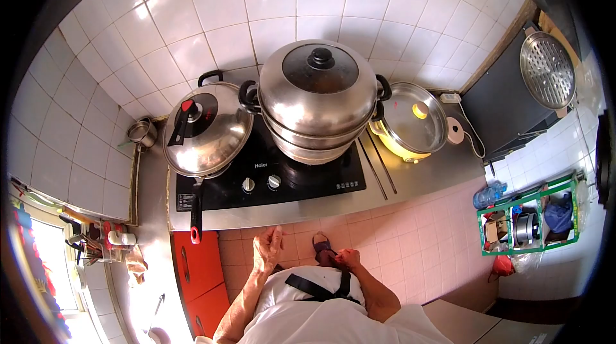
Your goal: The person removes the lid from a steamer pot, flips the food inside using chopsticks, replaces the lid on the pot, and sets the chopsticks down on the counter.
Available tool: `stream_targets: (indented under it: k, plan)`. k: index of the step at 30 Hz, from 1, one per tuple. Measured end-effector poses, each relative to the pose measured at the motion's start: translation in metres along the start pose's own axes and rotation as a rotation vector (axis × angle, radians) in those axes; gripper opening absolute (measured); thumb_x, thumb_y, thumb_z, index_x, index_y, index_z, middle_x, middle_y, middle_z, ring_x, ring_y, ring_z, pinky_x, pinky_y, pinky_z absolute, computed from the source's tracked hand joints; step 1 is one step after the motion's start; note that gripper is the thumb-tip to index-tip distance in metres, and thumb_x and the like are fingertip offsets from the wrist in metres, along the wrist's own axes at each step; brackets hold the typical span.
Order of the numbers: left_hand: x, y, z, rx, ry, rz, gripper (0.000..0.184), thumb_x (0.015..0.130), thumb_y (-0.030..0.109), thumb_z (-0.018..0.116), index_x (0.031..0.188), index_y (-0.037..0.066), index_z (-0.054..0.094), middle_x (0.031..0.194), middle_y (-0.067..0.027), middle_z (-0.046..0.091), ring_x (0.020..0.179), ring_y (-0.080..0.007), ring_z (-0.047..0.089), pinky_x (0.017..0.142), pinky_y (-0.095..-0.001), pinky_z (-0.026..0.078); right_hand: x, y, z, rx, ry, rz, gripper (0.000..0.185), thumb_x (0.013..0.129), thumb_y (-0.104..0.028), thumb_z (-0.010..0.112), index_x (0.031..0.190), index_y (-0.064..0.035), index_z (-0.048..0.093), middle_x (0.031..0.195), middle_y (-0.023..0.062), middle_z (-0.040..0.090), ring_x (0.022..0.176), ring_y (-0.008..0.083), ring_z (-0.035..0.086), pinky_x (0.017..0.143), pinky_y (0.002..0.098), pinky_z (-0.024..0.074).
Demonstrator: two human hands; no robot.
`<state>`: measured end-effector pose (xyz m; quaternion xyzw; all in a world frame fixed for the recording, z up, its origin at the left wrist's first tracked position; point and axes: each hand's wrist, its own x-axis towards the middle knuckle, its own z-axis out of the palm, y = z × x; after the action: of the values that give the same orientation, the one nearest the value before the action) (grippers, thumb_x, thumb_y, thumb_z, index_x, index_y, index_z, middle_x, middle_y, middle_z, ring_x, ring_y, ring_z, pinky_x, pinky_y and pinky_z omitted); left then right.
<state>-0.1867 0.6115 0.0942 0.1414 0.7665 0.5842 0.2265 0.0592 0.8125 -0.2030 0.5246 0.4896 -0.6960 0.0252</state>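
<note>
My left hand (268, 249) is in front of the cooktop's front edge, its fingers curled together and no object showing in them. Lower right of it, my right hand (348, 259) is closed beside a black strap (321, 289) on my clothing; nothing shows in its fingers. Nearest my left hand is the red-tipped black handle (196, 216) of a lidded steel wok (221, 113). A stacked steel steamer (311, 110) with a domed, glass-topped lid stands on the black cooktop (301, 187). Neither hand touches the cookware.
Right of the cooktop are long chopsticks (378, 164) and a yellow electric pot (410, 119) under a glass lid. A small metal cup (142, 132) stands at left. Green-framed shelves (529, 216) hold items at right. A perforated steamer plate (547, 69) is at upper right.
</note>
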Motion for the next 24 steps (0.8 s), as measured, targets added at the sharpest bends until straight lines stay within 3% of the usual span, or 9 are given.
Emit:
stream_targets:
  k: [24]
  plan:
    - [-0.0019,0.0063,0.0,0.006,-0.003,0.009,0.041,0.102,0.032,0.055,0.084,-0.001,0.071,0.055,0.0007,0.053,0.052,-0.0064,0.049,0.048,-0.0252,0.038,-0.0003,-0.0003,-0.0003,0.003,0.014,-0.027,0.026,0.09,-0.015,0.059,0.09,0.0096,0.067,0.08,0.0189,0.072,0.065,0.026,0.071,0.059,0.0364,0.061]
